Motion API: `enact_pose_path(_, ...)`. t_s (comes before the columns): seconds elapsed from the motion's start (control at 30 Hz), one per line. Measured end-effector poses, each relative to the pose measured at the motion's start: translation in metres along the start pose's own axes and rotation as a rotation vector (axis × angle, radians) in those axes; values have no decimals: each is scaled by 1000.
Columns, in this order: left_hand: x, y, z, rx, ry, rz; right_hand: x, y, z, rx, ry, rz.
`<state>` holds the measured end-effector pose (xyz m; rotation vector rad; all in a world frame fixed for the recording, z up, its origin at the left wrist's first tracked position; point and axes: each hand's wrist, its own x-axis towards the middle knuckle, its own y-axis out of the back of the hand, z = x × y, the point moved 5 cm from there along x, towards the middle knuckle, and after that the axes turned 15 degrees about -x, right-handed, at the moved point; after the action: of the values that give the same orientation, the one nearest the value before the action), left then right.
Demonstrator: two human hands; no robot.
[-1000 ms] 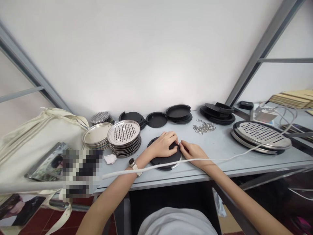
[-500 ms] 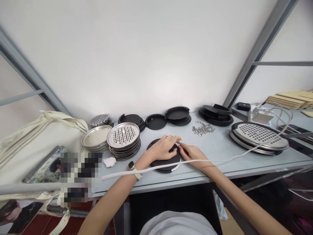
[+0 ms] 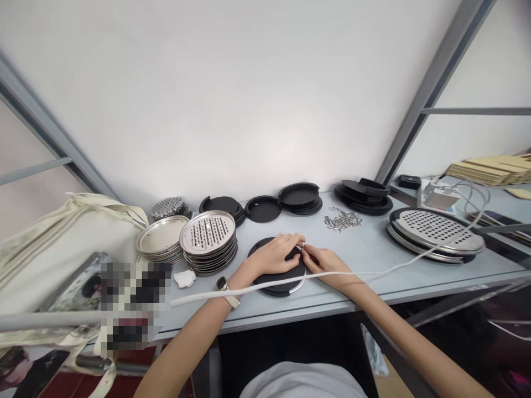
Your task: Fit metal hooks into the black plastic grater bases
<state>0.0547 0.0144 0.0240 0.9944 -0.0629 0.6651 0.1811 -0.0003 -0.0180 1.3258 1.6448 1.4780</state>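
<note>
Near the front edge of the pale grey table (image 3: 365,249), the left hand (image 3: 274,255) lies, fingers half bent and thumb apart, on a flat, round, plastic-looking black disc (image 3: 277,289); the right hand (image 3: 326,265) has thumb and forefinger together at its right rim, any grip too small to tell. Far centre, a shallow, round black dish (image 3: 263,211) bears one small pale spot inside.

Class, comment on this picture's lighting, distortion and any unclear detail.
Head view: soft bright patch on the white wall; head view, sides: grey posts splay outward, suggesting lens distortion; head view, lower left: pixelation; head view, centre: detail between left hand and right hand too small to identify.
</note>
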Motion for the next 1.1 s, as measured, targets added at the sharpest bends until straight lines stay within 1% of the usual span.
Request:
enact_pose_path(0.27, -2, 0, -3, -77, -6, 13, -1, 0, -1, -25, 39, 21)
enact_pose_path(0.47, -2, -1, -5, -129, 7, 4, -1, 2, 0, 26, 29, 19)
enact_pose_path(1.1, -3, -1, -6, -147, 4, 3, -1, 2, -2, 16, 14, -5)
